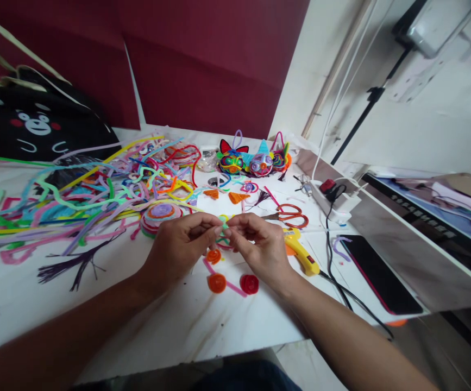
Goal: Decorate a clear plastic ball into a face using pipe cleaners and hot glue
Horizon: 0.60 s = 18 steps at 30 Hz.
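Observation:
Between the fingertips of my left hand [190, 239] and my right hand [257, 241] is a small light-green pipe cleaner piece [224, 227], pinched from both sides. My fingers cover most of it. Just below lie an orange coil [217, 283], a smaller orange coil [214, 256] and a red coil [249, 284], with a pink pipe cleaner [235, 288] among them. Behind my left hand sits a round ball of wound pipe cleaners [161, 216]. To the right of my right hand lies a yellow glue gun [303, 252], and orange-handled scissors [290, 215] rest farther back.
A heap of coloured pipe cleaners [108, 190] spreads over the left of the table [149, 331]. Finished-looking colourful ornaments [261, 163] stand at the back. On the right are a power strip [337, 198], a black cable [330, 260] and a phone [382, 274]. A black bag [35, 125] stands back left.

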### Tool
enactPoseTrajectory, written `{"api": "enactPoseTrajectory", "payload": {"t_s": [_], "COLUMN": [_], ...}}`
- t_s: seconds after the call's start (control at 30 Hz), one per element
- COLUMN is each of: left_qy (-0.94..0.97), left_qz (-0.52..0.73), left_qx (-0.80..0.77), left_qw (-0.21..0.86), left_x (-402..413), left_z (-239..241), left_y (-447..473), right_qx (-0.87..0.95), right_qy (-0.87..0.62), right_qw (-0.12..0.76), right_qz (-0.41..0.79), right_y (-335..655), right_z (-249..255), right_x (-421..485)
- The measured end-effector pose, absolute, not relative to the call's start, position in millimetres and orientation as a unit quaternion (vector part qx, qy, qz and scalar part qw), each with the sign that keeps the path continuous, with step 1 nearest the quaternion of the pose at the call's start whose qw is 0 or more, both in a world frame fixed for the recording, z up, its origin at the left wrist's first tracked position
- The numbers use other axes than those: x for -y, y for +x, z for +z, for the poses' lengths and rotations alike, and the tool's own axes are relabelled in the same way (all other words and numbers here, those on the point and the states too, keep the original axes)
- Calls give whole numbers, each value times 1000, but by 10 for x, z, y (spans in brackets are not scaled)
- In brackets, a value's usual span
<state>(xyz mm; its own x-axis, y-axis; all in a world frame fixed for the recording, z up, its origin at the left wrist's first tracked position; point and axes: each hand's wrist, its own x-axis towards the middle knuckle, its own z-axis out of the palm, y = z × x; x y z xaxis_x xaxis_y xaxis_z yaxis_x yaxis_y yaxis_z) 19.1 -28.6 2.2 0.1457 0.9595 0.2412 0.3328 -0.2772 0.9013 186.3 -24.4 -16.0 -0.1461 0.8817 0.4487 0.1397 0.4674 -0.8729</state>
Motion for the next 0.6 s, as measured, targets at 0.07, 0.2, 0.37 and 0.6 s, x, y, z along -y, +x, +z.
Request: {"api": "enactPoseTrajectory", "payload": {"t_s": [0.07, 0.2, 0.37, 0.6], "left_qy": [665, 667, 664, 634], "left_qz": [440, 433, 432, 444], "left_qx": [-484, -481, -451, -427], "left_qw": [361, 370, 411, 468], "left_x": [288, 280, 248, 215], "left_z": [25, 18, -21, -47], "left_y": [190, 184, 172, 174], "right_qx": [678, 697, 781, 847], "right_qy": [-377, -382, -359, -287], "right_qw": [525, 501, 480, 447], "right_qz": [350, 343, 175, 6], "right_y": [1875, 1915, 1960, 2033], "right_z": [-155, -132, -83, -83], "right_x": [242, 236, 235, 185]}}
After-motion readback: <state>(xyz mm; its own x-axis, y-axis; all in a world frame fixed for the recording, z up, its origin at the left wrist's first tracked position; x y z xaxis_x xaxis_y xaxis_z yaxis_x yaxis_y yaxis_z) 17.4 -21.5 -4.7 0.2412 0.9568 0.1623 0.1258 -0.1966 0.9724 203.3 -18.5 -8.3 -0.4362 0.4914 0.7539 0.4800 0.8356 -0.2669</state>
